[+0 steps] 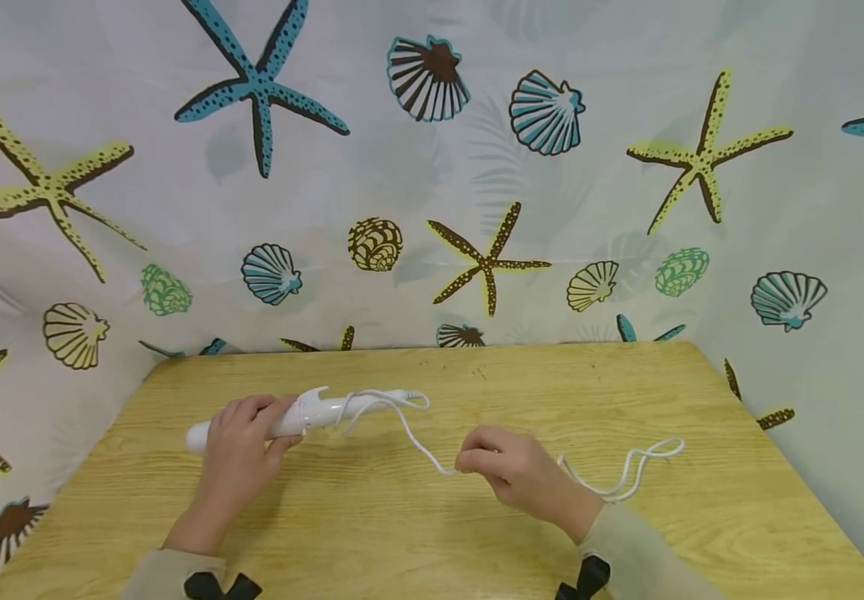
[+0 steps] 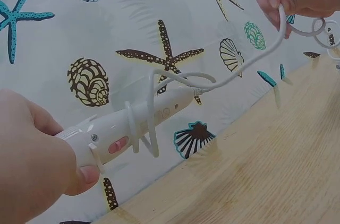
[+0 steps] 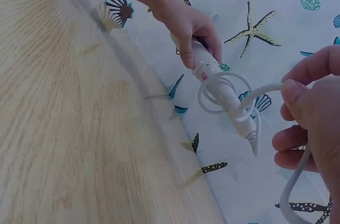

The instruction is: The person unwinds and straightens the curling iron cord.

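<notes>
My left hand [image 1: 240, 450] grips a white curling iron [image 1: 322, 412] around its barrel end, holding it above the table. Its handle points right, and a pinkish-red switch [image 2: 118, 144] shows on it. A white cord [image 3: 238, 78] is looped loosely around the handle and leaves from its tip. Between thumb and fingers, my right hand [image 1: 517, 471] pinches that cord to the right of the handle. Past the right hand, more of the cord [image 1: 626, 492] trails off in a bend. The cord's far end cannot be made out.
Both arms reach over a light wood-grain table [image 1: 402, 533]. A pale cloth [image 1: 372, 308] printed with starfish and shells hangs behind it and along the sides. Dark straps [image 1: 585, 575] sit on both wrists.
</notes>
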`<action>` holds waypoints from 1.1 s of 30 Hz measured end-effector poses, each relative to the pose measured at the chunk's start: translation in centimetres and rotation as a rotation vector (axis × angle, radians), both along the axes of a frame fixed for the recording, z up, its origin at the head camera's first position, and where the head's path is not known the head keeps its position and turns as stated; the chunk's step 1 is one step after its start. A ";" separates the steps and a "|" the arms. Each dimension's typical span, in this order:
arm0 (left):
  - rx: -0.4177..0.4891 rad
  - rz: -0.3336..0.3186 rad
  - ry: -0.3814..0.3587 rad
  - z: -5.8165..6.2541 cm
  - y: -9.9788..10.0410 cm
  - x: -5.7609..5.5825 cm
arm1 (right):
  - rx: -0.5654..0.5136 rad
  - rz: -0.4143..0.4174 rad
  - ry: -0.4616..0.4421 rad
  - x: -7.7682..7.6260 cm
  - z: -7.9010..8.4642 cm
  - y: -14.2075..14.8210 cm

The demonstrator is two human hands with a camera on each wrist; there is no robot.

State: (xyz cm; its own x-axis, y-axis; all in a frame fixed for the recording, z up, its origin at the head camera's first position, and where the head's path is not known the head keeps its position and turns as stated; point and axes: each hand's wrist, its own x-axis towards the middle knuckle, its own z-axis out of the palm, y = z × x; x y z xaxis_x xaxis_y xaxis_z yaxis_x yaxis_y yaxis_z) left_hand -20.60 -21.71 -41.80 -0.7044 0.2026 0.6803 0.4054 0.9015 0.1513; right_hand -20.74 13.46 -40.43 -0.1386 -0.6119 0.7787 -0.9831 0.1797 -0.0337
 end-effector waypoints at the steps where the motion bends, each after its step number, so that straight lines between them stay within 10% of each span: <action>1: 0.004 -0.002 0.002 0.0 0.0 0.0 | 0.018 0.002 -0.012 0.0 -0.1 0.0; 13: 0.046 -0.002 0.001 0.6 0.0 0.5 | 0.080 -0.125 -0.080 -1.1 -1.4 0.3; 33: 0.040 -0.040 0.018 0.4 0.2 0.7 | 0.395 -0.567 -0.155 -3.6 -3.0 1.6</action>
State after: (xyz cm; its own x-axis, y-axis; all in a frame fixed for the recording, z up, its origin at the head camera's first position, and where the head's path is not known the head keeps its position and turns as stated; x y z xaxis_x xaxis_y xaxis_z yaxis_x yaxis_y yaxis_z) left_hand -19.91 -21.48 -41.35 -0.6836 0.2026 0.7012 0.4438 0.8781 0.1790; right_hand -24.32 15.06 -43.38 -0.6110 -0.6451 0.4589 -0.7233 0.6905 0.0077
